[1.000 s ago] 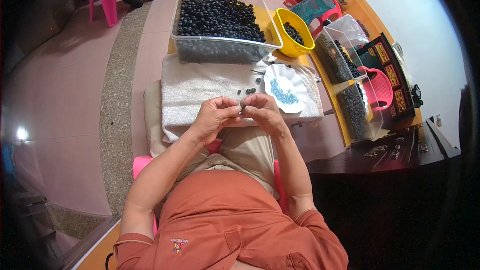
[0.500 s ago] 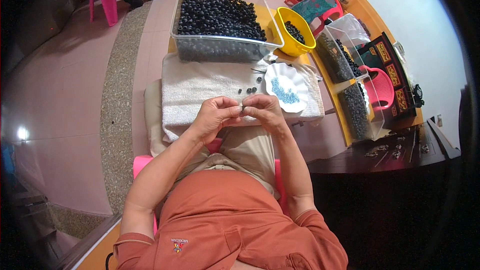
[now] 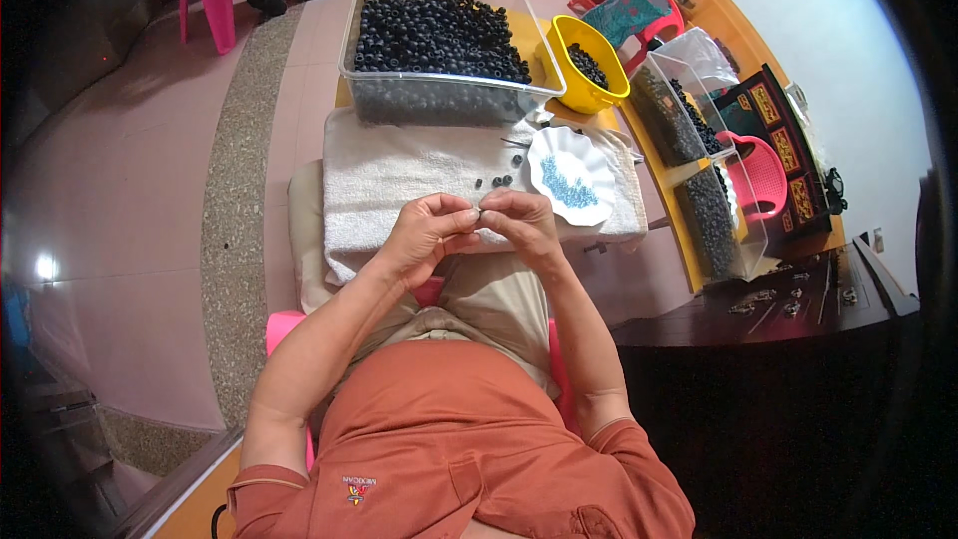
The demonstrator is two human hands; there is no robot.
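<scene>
My left hand (image 3: 431, 232) and my right hand (image 3: 526, 224) meet fingertip to fingertip over the near edge of a white towel (image 3: 399, 165). Both are closed in a pinch; whatever lies between the fingers is too small and too covered to name. Just beyond them, a few small black ring-shaped pieces (image 3: 502, 181) rest on the towel. Beside my right hand stands a white scalloped dish (image 3: 599, 175) with many tiny light-blue pieces (image 3: 569, 187) in it. A thin dark tool (image 3: 515, 142) lies near the dish's left rim.
A large clear bin (image 3: 439, 95) full of black pieces stands behind the towel. To its right are a yellow basket (image 3: 606, 92) and clear boxes (image 3: 714, 225) holding similar pieces. A dark table (image 3: 738, 304) is at the right. Pink chairs (image 3: 212, 0) and a seated person's legs are far left.
My hands stay together in nearly the same place, with only a slight shift of the fingertips. The things around them have not visibly moved.
</scene>
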